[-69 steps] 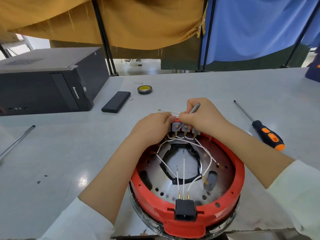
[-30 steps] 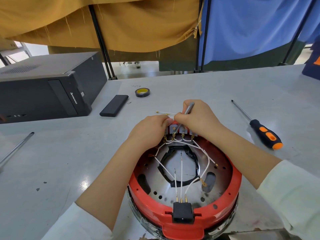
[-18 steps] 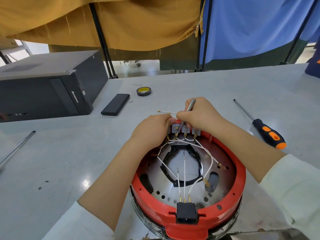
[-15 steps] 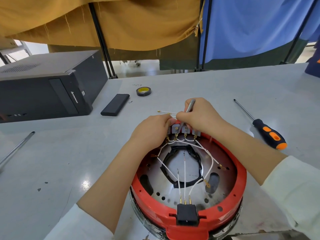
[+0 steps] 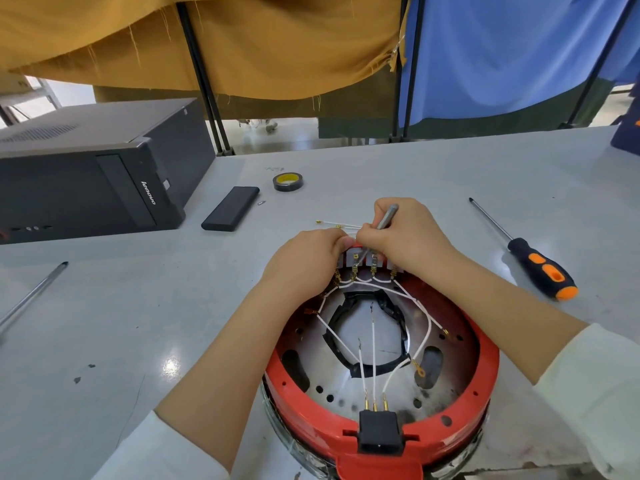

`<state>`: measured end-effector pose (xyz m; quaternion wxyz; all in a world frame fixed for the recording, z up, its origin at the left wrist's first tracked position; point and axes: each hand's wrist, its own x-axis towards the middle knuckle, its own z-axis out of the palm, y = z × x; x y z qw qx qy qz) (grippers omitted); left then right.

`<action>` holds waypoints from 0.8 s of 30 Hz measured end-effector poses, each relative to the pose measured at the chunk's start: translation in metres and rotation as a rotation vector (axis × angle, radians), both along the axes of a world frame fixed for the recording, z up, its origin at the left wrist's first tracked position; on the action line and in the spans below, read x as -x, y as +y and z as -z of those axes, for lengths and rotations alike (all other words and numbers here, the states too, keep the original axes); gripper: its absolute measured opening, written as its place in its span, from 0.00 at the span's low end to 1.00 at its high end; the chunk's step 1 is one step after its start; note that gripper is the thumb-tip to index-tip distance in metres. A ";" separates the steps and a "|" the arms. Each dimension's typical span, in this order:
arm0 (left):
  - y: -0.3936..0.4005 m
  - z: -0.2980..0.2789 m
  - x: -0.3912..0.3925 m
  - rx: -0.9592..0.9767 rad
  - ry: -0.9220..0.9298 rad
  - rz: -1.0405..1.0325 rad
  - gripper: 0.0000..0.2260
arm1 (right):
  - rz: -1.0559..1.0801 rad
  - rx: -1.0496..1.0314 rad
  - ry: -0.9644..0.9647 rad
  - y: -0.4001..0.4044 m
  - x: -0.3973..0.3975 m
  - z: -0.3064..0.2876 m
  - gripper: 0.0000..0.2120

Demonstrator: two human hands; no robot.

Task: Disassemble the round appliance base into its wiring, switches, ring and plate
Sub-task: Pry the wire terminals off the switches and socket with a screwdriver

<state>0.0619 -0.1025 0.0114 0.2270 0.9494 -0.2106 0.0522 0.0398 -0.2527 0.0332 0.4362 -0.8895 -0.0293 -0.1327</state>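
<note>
The round appliance base lies upside down at the table's near edge, a red ring [image 5: 479, 382] around a perforated metal plate [image 5: 446, 317]. White wires [image 5: 374, 344] run from a black socket [image 5: 380, 432] at the near rim to a row of grey switches [image 5: 363, 259] at the far rim. My left hand [image 5: 304, 261] pinches the left end of the switch row. My right hand [image 5: 408, 237] grips a thin metal tool [image 5: 387, 216], its tip down among the switches. Loose white wires [image 5: 334, 223] stick out beyond the hands.
An orange-and-black screwdriver [image 5: 540, 271] lies to the right. A black computer case [image 5: 93, 171] stands at the far left, with a flat black box [image 5: 230, 208] and a tape roll [image 5: 287, 181] beside it. A metal rod [image 5: 31, 296] lies at the left edge.
My right hand has tilted the metal tool more upright and worked its tip among the switches. My left hand stays on the switch row. The base has not moved.
</note>
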 end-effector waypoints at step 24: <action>0.000 -0.001 0.005 -0.029 0.012 -0.028 0.15 | 0.006 0.026 -0.019 0.001 -0.001 0.002 0.18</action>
